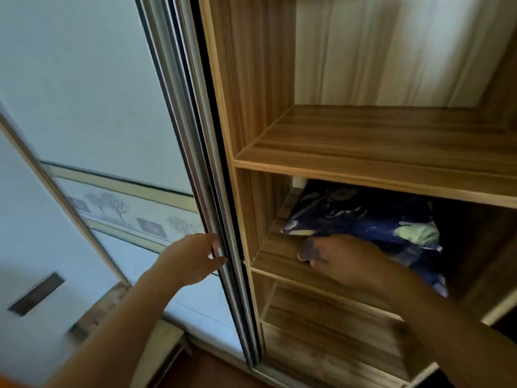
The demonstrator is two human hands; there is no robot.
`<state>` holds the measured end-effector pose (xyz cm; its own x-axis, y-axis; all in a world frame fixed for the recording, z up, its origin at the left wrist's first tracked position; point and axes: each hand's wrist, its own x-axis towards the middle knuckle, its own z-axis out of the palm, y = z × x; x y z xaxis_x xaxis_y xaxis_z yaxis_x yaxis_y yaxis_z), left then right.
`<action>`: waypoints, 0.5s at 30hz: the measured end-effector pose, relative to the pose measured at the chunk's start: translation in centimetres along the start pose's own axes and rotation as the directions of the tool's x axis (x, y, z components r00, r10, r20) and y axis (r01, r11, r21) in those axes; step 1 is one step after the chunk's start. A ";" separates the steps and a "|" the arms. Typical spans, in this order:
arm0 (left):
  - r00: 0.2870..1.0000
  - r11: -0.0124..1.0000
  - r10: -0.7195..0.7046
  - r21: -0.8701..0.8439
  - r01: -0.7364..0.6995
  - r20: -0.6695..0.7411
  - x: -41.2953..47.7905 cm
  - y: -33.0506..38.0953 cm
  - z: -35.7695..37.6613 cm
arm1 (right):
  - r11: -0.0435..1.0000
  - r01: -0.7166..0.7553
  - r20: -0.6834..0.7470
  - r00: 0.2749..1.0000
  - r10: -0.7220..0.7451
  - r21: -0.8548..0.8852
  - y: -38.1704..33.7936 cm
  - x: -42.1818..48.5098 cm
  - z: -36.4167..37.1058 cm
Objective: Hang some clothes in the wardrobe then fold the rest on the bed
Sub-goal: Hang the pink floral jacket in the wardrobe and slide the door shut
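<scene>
A folded dark blue cloth (372, 219) with pale printed patches lies on the middle shelf (279, 256) of the wardrobe (251, 79), pushed toward the back and right. The right hand (349, 261) reaches onto that shelf at the cloth's front edge, its fingers curled near the left front corner. Blur hides whether they grip the cloth or only touch it. Well to the left, the left hand (193, 256) curls its fingers round the metal edge of the sliding door (84, 93). The upper shelf (363, 135) sits above the cloth.
</scene>
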<state>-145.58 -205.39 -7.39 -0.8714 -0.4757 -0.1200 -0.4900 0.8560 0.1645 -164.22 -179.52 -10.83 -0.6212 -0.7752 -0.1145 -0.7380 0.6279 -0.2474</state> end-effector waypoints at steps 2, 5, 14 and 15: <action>0.995 0.999 0.034 0.005 -0.035 0.090 0.0 1.6 3.0 | 0.998 -0.069 0.037 0.997 0.069 -0.009 1.7 -2.8 1.5; 0.975 0.996 0.090 -0.027 -0.087 0.204 0.1 4.5 7.4 | 0.984 -0.174 0.035 0.984 0.173 0.034 4.3 -6.9 4.5; 0.771 0.884 0.405 0.005 -0.467 0.492 1.7 15.1 18.1 | 0.744 -0.660 0.226 0.744 0.629 0.102 9.6 -19.6 13.1; 0.746 0.865 0.429 0.005 -0.501 0.510 1.7 16.5 19.0 | 0.699 -0.703 0.227 0.708 0.669 0.130 9.9 -21.0 13.7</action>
<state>-154.67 -188.23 -23.49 -0.8475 0.1158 -0.5180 0.0129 0.9801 0.1980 -154.85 -157.94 -24.01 -0.8737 -0.1442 -0.4647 -0.0453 0.9750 -0.2174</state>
